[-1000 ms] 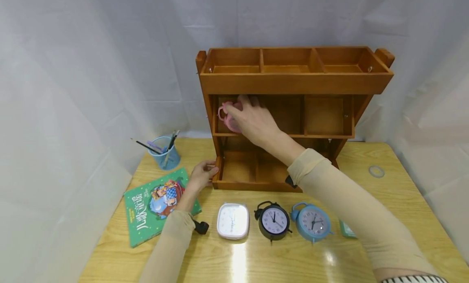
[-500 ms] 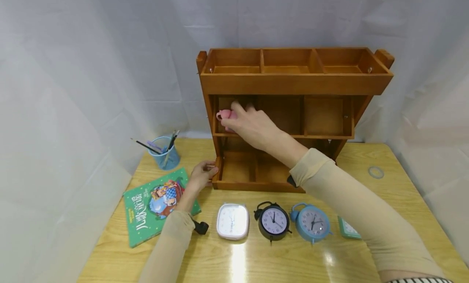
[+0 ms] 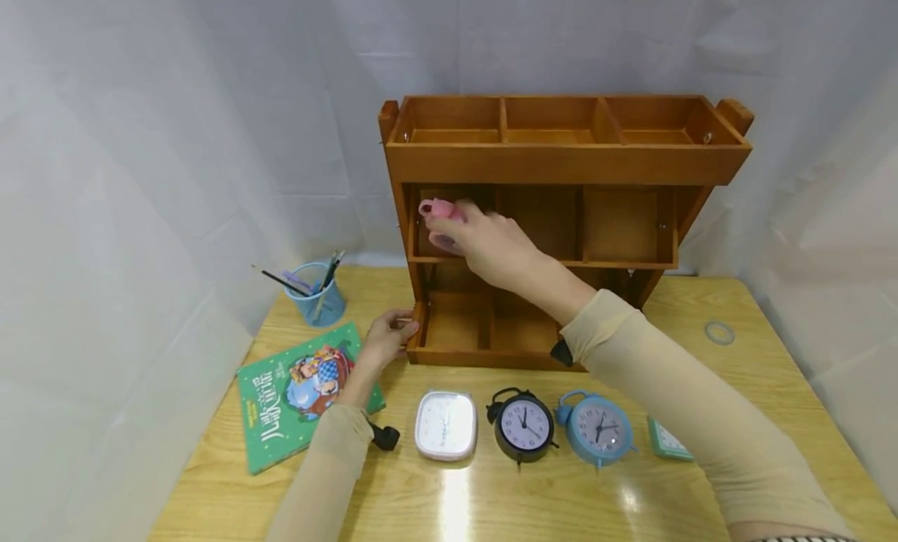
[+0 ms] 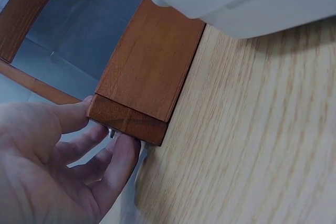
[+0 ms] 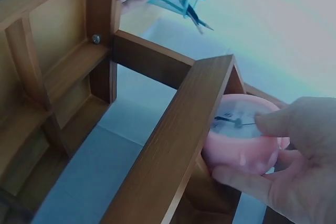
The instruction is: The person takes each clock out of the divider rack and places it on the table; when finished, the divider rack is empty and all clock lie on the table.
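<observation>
My right hand (image 3: 501, 249) grips a pink alarm clock (image 3: 440, 209) at the left middle compartment of a brown wooden shelf (image 3: 568, 166). In the right wrist view, the thumb lies on the clock's (image 5: 244, 156) face and a finger is under its side. The clock is close against the shelf's front board (image 5: 163, 140); whether it rests on the compartment floor is hidden. My left hand (image 3: 382, 339) holds the shelf's lower left end. Up close in the left wrist view, thumb and fingers pinch the end of the brown board (image 4: 149, 66).
In front of the shelf stand a white clock (image 3: 446, 425), a black alarm clock (image 3: 524, 425), a blue alarm clock (image 3: 599, 429) and a green-edged clock (image 3: 669, 441). At left lie a green book (image 3: 309, 394) and a blue pen cup (image 3: 319, 304). A grey ring (image 3: 719, 333) lies right.
The pink clock has tilted and shifted slightly within the compartment as my right hand turned and moved a little to the right. My left hand has stayed on the shelf's end.
</observation>
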Demonstrator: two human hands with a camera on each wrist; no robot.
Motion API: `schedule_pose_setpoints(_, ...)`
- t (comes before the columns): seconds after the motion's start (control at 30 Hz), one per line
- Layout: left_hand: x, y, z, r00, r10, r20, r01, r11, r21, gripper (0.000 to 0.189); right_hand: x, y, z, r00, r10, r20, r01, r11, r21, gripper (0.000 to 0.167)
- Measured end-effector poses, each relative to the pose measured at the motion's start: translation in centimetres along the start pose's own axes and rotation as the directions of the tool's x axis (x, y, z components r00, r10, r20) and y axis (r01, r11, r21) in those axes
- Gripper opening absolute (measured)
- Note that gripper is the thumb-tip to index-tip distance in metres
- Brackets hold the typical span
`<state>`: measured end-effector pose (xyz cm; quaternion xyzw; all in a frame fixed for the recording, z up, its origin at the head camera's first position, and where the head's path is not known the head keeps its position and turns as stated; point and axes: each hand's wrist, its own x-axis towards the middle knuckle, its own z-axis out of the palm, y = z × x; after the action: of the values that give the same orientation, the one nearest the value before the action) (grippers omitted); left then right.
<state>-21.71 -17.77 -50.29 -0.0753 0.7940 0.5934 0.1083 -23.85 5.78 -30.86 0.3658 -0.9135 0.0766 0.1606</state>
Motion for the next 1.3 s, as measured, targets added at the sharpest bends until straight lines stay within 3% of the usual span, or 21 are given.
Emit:
schedule_pose_setpoints(0.1,0.1,-0.1,0.0,1.000,0.001,0.003,-0.001,1.000,0.010,0.042,0.1,0.7,-0.3,0.998,0.061,-0.020,-0.056,0.982,0.179,0.048)
schedule_pose_setpoints(0.17,0.2,-0.1,0.0,1.000,0.000,0.004,0.000,1.000,0.010,0.042,0.2,1.2,-0.3,0.993,0.116,-0.016,-0.106,0.948,0.301,0.047)
schedule_pose_setpoints(0.23,0.2,-0.1,-0.1,1.000,0.001,0.003,-0.001,1.000,0.011,0.043,0.1,1.5,-0.4,0.984,0.180,0.007,-0.167,0.893,0.418,0.048)
schedule_pose_setpoints(0.37,0.2,-0.1,-0.1,1.000,0.006,0.000,-0.006,1.000,0.011,0.043,-0.1,2.0,-0.1,0.953,0.297,0.060,-0.271,0.747,0.607,0.052)
schedule_pose_setpoints(0.5,0.3,-0.2,-0.1,1.000,0.013,-0.001,-0.013,1.000,0.012,0.043,-0.3,2.1,0.3,0.920,0.379,0.103,-0.318,0.564,0.762,0.057)
schedule_pose_setpoints(0.67,0.4,-0.2,-0.1,1.000,0.017,0.003,-0.017,1.000,0.013,0.043,-0.3,2.1,0.6,0.875,0.443,0.195,-0.331,0.253,0.909,0.059)
schedule_pose_setpoints(0.77,0.4,-0.2,-0.1,1.000,0.017,0.005,-0.017,1.000,0.014,0.043,-0.3,2.0,0.5,0.857,0.448,0.255,-0.325,0.086,0.942,0.058)
schedule_pose_setpoints(0.97,0.4,-0.1,0.0,1.000,0.011,0.003,-0.011,1.000,0.013,0.043,-0.4,2.1,0.3,0.859,0.393,0.329,-0.289,-0.157,0.944,0.059)
schedule_pose_setpoints(1.03,0.4,0.0,0.0,1.000,0.011,0.003,-0.011,1.000,0.007,0.043,-0.6,2.1,0.2,0.864,0.372,0.340,-0.277,-0.212,0.937,0.060)
schedule_pose_setpoints(1.13,0.4,0.1,0.0,1.000,0.010,0.006,-0.010,1.000,-0.001,0.043,-1.0,2.2,-0.2,0.871,0.342,0.353,-0.271,-0.265,0.925,0.062)
schedule_pose_setpoints(1.3,0.4,0.2,0.0,1.000,0.003,0.011,-0.003,1.000,0.001,0.043,-2.3,2.6,-1.0,0.872,0.321,0.369,-0.297,-0.252,0.921,0.062)
